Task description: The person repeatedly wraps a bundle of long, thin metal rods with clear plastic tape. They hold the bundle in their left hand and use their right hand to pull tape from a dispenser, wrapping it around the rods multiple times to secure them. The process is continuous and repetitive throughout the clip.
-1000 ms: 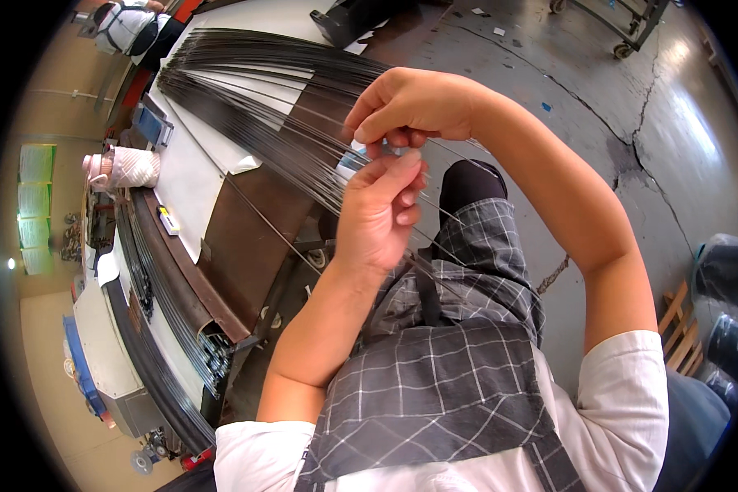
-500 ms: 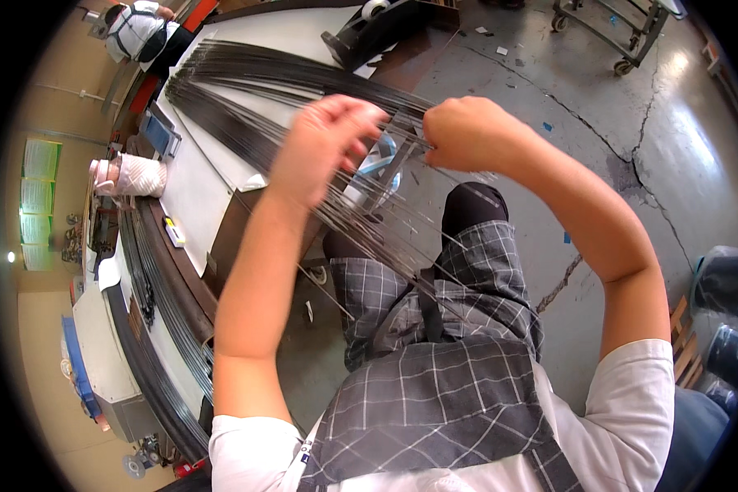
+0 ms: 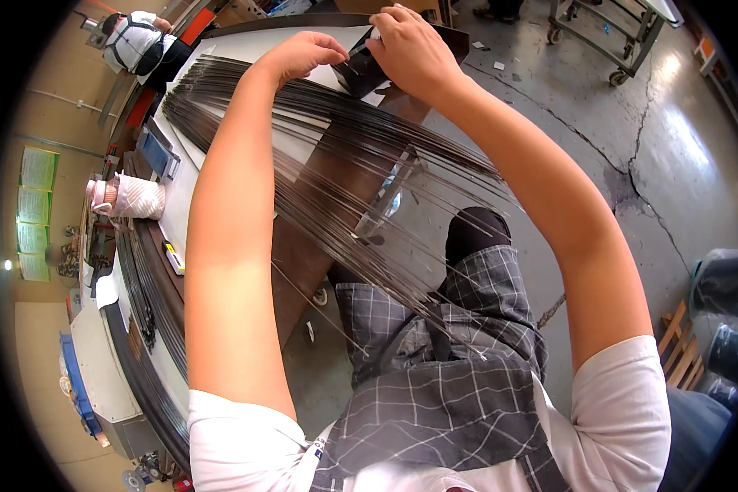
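Observation:
Long thin dark strips [image 3: 328,217] lie fanned over the table, their near ends jutting past its edge above my lap. Beyond them stands a black desk tape dispenser [image 3: 359,75]. My right hand [image 3: 414,51] is closed over the dispenser's top, its fingers curled around the upper part and hiding most of the roll. Just left of the dispenser, my left hand [image 3: 299,59] is closed with thumb and fingertips together. Whatever sits in that pinch is too small to make out. Neither hand touches the near ends of the strips.
A pink-lidded bottle in a white sleeve [image 3: 131,195], a blue tray [image 3: 157,153] and a yellow cutter [image 3: 174,257] are at the table's left. A wheeled cart [image 3: 611,37] stands far right on the cracked floor. Another person [image 3: 139,45] works at far left.
Both hands have left the strips and moved away from me to the tape dispenser. My right hand now covers its top. The strips have settled in a looser fan over the table edge.

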Available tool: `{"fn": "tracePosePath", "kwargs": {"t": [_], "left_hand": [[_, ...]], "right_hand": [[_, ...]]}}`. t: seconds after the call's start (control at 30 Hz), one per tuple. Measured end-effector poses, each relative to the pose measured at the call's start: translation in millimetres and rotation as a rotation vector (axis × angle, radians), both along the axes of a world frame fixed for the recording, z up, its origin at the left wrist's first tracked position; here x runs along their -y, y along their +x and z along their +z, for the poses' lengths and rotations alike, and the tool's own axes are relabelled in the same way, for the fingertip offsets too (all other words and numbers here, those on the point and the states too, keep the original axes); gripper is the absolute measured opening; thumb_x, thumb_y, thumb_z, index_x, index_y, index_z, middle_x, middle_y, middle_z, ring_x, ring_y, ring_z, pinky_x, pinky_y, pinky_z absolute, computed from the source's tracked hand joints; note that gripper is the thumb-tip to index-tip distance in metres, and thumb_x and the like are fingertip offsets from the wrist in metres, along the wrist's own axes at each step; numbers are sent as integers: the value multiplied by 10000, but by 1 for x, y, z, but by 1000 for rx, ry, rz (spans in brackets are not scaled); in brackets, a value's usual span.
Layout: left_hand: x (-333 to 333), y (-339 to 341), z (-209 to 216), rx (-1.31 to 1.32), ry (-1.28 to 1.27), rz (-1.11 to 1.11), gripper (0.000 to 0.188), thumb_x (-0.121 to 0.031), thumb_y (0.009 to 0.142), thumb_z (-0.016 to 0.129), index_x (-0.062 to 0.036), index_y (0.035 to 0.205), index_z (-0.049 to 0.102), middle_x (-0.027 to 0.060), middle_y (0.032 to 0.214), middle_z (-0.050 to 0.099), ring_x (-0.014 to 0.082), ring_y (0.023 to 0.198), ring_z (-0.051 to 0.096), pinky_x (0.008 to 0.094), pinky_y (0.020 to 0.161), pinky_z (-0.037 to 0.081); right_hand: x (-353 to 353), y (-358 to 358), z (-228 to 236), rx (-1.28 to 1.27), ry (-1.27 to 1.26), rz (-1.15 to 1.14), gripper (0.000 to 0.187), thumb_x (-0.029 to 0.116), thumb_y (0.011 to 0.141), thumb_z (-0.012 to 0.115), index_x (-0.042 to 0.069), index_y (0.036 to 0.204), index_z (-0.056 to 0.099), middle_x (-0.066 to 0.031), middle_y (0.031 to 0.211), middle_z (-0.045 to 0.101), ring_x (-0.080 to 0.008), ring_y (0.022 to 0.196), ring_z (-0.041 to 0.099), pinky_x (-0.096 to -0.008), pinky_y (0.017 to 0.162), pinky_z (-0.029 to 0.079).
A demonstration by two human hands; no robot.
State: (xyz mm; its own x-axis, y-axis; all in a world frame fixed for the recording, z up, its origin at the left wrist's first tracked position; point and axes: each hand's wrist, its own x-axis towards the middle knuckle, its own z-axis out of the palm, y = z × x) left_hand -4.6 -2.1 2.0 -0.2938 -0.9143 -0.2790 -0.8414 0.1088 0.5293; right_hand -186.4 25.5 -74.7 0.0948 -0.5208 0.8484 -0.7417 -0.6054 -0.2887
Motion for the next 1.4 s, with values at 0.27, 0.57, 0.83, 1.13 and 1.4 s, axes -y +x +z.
{"fn": "tracePosePath", "kwargs": {"t": [0.27,0.57,0.83,1.13,1.4], "left_hand": [[4,25,-6,-316,86,92,193,-283,793,675,-130,902,631,-44,914,615,52,904,521,258,766,390],[-15,23,-9,-175,80,224,171,-275,794,663,-132,885,640,-38,872,611,70,884,525,285,766,386],[-30,15,-31,440,-138,244,229,-240,761,664,-41,874,663,-5,730,589,92,647,494,262,575,386],[-185,18,3,-339,-327,183,155,-135,826,612,18,844,627,-9,717,591,44,673,508,194,633,406],[-257,-1,-33,-759,-42,359,98,-110,826,637,-13,838,625,-13,739,605,36,690,535,186,629,419]], "right_hand": [[28,14,-11,47,227,-11,289,285,857,501,27,903,621,-139,971,628,-260,1024,559,-393,993,330],[23,16,-1,43,110,-66,134,149,755,538,31,748,602,-135,805,622,-252,867,588,-354,853,416],[28,21,-4,-29,72,-107,152,160,760,531,39,804,612,-122,837,625,-249,890,587,-358,843,417],[-84,23,25,0,530,508,197,204,772,621,9,793,643,-151,689,624,-252,564,602,-347,536,481],[-129,22,14,-434,1218,573,169,174,730,611,7,723,641,-87,607,629,-193,579,628,-308,543,490]]}}
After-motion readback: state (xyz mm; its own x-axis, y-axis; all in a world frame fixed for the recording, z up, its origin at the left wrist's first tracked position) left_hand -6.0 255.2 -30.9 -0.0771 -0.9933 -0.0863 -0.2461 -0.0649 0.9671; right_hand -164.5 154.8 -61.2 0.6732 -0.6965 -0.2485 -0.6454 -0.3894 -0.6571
